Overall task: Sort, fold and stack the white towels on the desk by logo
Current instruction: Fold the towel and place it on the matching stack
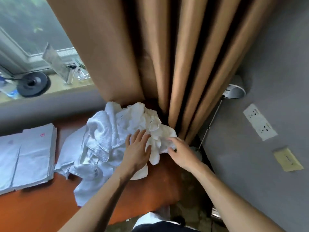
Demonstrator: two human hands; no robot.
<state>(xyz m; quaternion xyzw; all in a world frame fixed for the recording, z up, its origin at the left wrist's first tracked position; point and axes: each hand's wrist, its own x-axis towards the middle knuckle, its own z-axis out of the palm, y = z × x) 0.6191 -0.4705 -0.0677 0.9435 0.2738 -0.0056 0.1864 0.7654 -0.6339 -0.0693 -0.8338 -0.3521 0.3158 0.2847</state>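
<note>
- A pile of crumpled white towels (117,139) sits at the centre of the view, on an orange-brown wooden desk (41,211), with its far edge against the curtain.
- The left hand (137,149) lies palm down on the pile's near-right part. Its fingers are straight and slightly spread, pressing the cloth and gripping nothing.
- The right hand (182,153) reaches in from 4 o'clock to the pile's right edge. Its thumb and forefinger appear to pinch a fold of towel between them, though motion blur makes this uncertain.
- At 9 o'clock from the pile, a stack of folded white towels (28,156) lies flat on the desk, just beside the loose ones. A small red logo (42,135) shows on its top towel.
- At 12 o'clock, a tan curtain (167,47) hangs in deep folds.
- At 10 o'clock, a windowsill (55,91) holds a black round disc (33,84).
- At 2 o'clock, a silver lamp (234,92) stands by a grey wall.
- At 3 o'clock, a white socket plate (259,122) is set in that wall.
</note>
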